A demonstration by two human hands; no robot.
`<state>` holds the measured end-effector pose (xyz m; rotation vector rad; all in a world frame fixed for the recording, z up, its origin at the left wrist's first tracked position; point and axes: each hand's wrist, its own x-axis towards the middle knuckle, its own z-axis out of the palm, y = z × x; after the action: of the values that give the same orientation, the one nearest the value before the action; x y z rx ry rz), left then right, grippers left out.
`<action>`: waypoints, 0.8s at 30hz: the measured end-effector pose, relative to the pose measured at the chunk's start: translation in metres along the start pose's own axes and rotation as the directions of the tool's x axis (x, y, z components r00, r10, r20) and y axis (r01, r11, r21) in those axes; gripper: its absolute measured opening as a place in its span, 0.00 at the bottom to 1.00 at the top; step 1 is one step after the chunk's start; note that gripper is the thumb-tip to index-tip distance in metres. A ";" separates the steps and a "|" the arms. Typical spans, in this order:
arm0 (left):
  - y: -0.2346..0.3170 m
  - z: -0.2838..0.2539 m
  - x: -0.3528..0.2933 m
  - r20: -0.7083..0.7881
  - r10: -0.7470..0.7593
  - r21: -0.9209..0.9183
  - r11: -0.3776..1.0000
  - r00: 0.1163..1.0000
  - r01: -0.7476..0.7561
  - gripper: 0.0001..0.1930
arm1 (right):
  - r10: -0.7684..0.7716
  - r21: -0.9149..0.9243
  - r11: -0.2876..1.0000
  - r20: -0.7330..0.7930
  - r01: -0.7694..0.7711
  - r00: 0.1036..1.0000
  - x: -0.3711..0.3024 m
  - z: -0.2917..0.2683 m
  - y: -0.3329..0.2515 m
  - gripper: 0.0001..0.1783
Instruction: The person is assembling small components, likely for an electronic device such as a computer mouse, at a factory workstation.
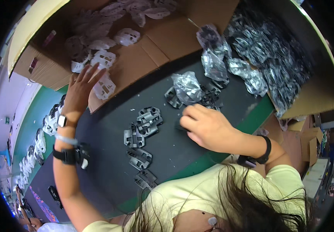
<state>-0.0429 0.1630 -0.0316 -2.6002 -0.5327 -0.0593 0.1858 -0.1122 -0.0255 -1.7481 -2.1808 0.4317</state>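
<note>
My left hand [83, 91] is raised at the left with its fingers spread, over the front flap of a cardboard box. Just past its fingertips lie white plastic shells [106, 87] with cut-out slots. My right hand [210, 127] is closed above the dark table, its fingers curled down. A dark edge shows beneath those fingers, but what they hold is hidden. Beyond this hand lie black plastic parts [212, 97] and a crumpled clear bag [187, 87]. Several black plastic brackets [149, 121] are laid out in a loose line on the table between my hands.
The cardboard box [151, 48] at the back holds many white shells. Another box [310, 101] at the right is heaped with black parts in clear bags [267, 50]. Farther left, rows of white and black pieces [39, 141] line a green surface. A person's arm [22, 205] shows at lower left.
</note>
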 end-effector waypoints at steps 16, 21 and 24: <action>0.077 -0.070 -0.042 0.045 -0.459 -0.845 0.456 0.887 0.279 0.37 | 0.033 0.206 0.978 0.034 -0.040 0.999 -0.017 0.004 0.005 0.12; 0.129 -0.087 -0.026 0.011 -0.673 -0.884 0.340 0.739 0.322 0.40 | 0.319 0.992 0.111 0.018 -0.057 0.948 0.025 -0.021 -0.033 0.09; 0.146 -0.096 -0.018 0.029 -0.642 -0.929 0.266 0.766 0.258 0.45 | 0.376 0.995 0.049 -0.094 0.082 0.922 0.049 -0.004 -0.034 0.07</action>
<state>0.0006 -0.0064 -0.0147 -3.1348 -1.4489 -1.4104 0.1478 -0.0712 -0.0051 -0.9781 -0.7843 1.2306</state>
